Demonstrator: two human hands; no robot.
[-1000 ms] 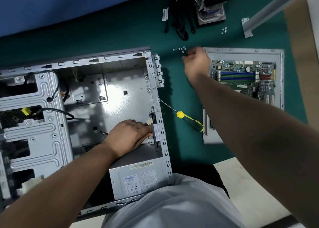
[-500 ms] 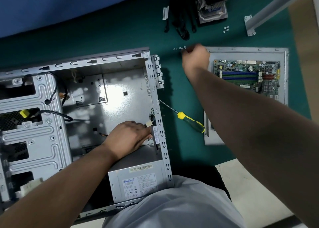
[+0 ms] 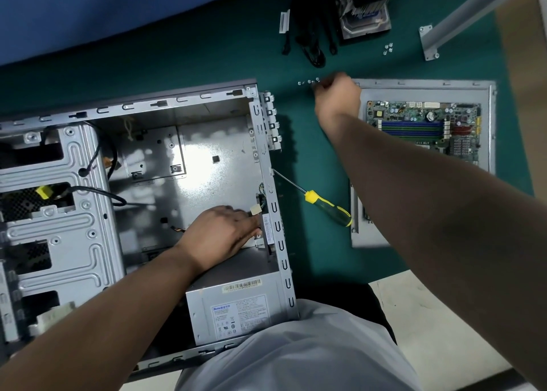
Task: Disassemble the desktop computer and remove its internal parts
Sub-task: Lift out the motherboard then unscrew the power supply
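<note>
Computer case (image 3: 165,165) lay open on the green mat (image 3: 207,56). Left hand (image 3: 220,235) was rested inside it, fingers straight, on the power supply (image 3: 236,302). Right hand (image 3: 336,97) was curled beside the screws (image 3: 307,82), right of the case; whether a screw was pinched could not be told. Screwdriver (image 3: 327,207) lay against the case's right wall.

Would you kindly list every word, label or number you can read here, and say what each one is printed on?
"Huntkey": blue brand name on the white label of the power supply; the blur makes this reading unsure.
Fine print below it on that label: too small to read.
Barcode sticker on the power supply's top edge: digits unreadable.
Barcode sticker on the case wall: blurred.
Motherboard markings: too small to read.
</note>
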